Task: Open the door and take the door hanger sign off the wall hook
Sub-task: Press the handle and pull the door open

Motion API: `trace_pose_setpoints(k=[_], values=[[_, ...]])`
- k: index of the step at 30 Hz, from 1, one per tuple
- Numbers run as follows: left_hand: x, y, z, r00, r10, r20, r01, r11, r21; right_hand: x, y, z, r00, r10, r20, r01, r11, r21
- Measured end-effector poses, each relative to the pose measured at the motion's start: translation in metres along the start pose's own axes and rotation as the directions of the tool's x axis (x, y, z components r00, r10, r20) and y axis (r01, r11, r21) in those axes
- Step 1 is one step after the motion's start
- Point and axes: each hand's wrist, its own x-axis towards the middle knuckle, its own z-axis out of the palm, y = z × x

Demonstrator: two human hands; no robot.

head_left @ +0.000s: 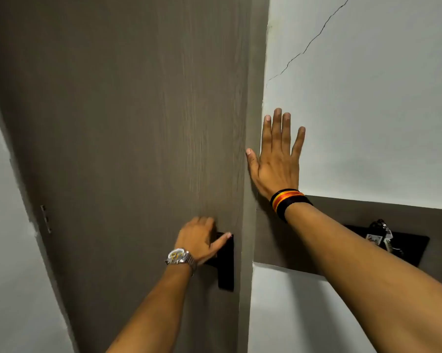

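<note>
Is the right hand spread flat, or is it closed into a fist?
Spread flat. The right hand lies open with fingers extended and apart, palm against the white wall beside the door frame.

My left hand (200,238) covers most of the door handle (225,263); my right forearm (355,263) hides part of the black plate (406,248); the small things hanging there (379,235) are too blurred to identify.

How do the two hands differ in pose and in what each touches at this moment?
The left hand is curled around the black door handle; the right hand lies flat with fingers spread on the white wall beside the door frame. The left wrist bears a metal watch, the right a striped wristband. Both arms are bare.
</note>
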Motion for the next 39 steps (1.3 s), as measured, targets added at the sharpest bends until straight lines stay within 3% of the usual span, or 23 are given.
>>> trace_pose_setpoints(k=[4, 8, 12, 15, 18, 22, 26, 29, 33, 36, 39], values=[[-0.025, -0.020, 0.047, 0.970, -0.102, 0.219, 0.098, 0.995, 0.033, -0.001, -0.002, 0.017, 0.994, -0.008, -0.105, 0.002, 0.998, -0.058], [-0.034, -0.017, 0.077, 0.960, -0.106, 0.261, 0.115, 0.993, -0.018, 0.001, -0.002, 0.022, 0.988, -0.014, -0.156, 0.004, 0.998, -0.068], [-0.039, -0.005, 0.093, 0.934, -0.257, 0.249, 0.293, 0.948, -0.122, 0.001, -0.005, 0.021, 0.987, -0.002, -0.163, -0.008, 0.998, -0.064], [-0.050, 0.006, 0.100, 0.852, -0.447, 0.273, 0.518, 0.798, -0.308, 0.000, -0.003, 0.020, 0.986, -0.001, -0.164, -0.009, 0.998, -0.064], [-0.053, 0.015, 0.107, 0.753, -0.575, 0.319, 0.656, 0.620, -0.431, 0.001, -0.004, 0.021, 0.982, -0.005, -0.187, -0.008, 0.998, -0.066], [-0.061, 0.027, 0.119, 0.630, -0.689, 0.359, 0.730, 0.367, -0.577, 0.000, -0.003, 0.024, 0.982, -0.011, -0.186, 0.000, 0.998, -0.062], [-0.071, 0.029, 0.115, 0.612, -0.678, 0.408, 0.736, 0.300, -0.607, 0.000, -0.003, 0.025, 0.981, -0.020, -0.194, 0.008, 0.998, -0.061], [-0.086, 0.028, 0.103, 0.631, -0.670, 0.391, 0.720, 0.317, -0.618, -0.002, -0.002, 0.025, 0.982, -0.021, -0.190, 0.013, 0.999, -0.041], [-0.105, 0.028, 0.080, 0.725, -0.593, 0.351, 0.654, 0.432, -0.621, -0.003, -0.001, 0.024, 0.984, -0.030, -0.178, 0.027, 0.999, -0.017], [-0.122, 0.024, 0.059, 0.766, -0.559, 0.317, 0.630, 0.559, -0.539, -0.003, 0.000, 0.022, 0.988, -0.037, -0.147, 0.036, 0.999, -0.010], [-0.132, 0.008, 0.036, 0.868, -0.427, 0.252, 0.496, 0.766, -0.410, -0.004, 0.002, 0.020, 0.992, -0.047, -0.113, 0.047, 0.999, -0.002]])
